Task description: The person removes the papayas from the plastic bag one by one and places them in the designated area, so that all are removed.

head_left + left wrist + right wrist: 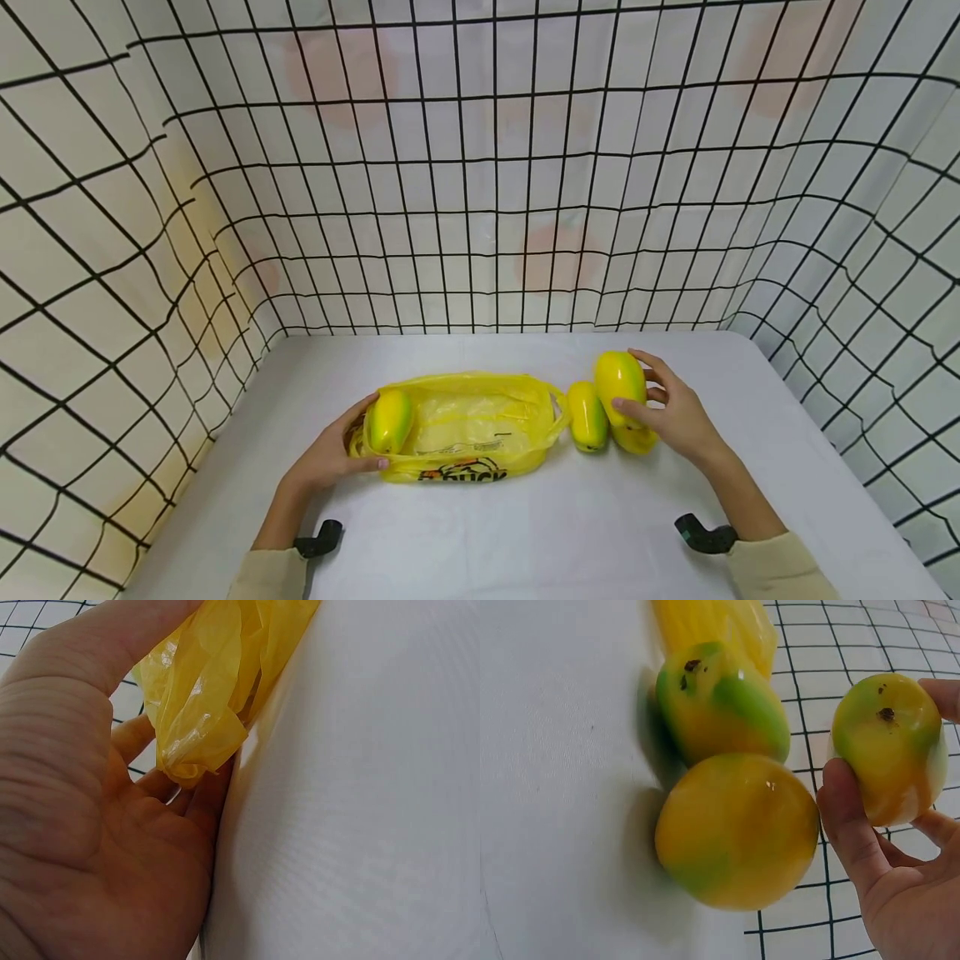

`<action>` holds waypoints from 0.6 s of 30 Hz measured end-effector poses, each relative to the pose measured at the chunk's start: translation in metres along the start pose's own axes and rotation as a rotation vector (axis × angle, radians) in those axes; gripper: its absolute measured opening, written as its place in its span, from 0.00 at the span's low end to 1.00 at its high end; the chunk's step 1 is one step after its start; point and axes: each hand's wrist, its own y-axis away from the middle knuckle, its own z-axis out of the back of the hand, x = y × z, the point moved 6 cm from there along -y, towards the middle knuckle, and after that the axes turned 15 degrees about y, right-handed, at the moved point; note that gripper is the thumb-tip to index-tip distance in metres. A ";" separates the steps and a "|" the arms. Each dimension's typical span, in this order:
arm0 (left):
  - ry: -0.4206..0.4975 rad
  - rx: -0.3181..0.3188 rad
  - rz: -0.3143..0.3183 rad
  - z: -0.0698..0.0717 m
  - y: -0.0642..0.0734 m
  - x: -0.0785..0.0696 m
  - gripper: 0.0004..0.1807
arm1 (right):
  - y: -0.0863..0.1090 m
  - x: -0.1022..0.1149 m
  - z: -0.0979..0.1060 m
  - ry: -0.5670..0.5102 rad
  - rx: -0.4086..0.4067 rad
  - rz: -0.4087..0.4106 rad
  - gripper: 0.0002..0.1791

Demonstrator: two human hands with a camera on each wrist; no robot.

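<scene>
White table, black grid mesh around it, and the right hand has a mango pinched between thumb and fingers, up off the table over two more mangoes; left hand has thumb and fingers curled round one end of an open yellow bag, another mango sitting in that end

Open room from above into a yellow plastic bag, except where a mango fills its left end; two more mangoes block the right; table in front is free.
</scene>
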 end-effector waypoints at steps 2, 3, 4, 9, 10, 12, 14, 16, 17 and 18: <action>-0.009 -0.003 0.001 0.000 0.000 0.000 0.60 | 0.001 -0.004 0.002 -0.002 -0.008 0.000 0.45; -0.011 -0.004 0.002 0.000 0.000 0.000 0.60 | 0.001 -0.005 0.004 -0.004 -0.012 0.002 0.45; -0.010 -0.004 0.003 0.001 0.000 0.000 0.60 | 0.002 -0.007 0.005 -0.004 -0.015 0.002 0.44; 0.002 0.003 0.009 0.000 -0.001 0.001 0.59 | 0.006 -0.018 0.010 0.003 -0.019 -0.013 0.45; 0.002 0.004 0.010 0.000 0.000 0.001 0.59 | 0.006 -0.021 0.012 0.001 -0.019 -0.018 0.44; 0.004 0.005 0.012 0.000 0.000 0.001 0.59 | 0.007 -0.026 0.015 0.001 -0.022 -0.025 0.44; 0.007 0.004 0.016 0.000 0.001 0.001 0.59 | 0.008 -0.030 0.018 -0.009 -0.024 -0.026 0.44; 0.005 0.004 0.018 0.000 0.000 0.000 0.59 | 0.009 -0.035 0.021 -0.015 -0.024 -0.022 0.44; 0.005 0.003 0.019 0.000 0.000 0.000 0.59 | 0.010 -0.037 0.022 -0.015 -0.025 -0.020 0.44; 0.005 0.004 0.020 0.000 0.000 0.000 0.59 | 0.011 -0.039 0.023 -0.012 -0.025 -0.021 0.44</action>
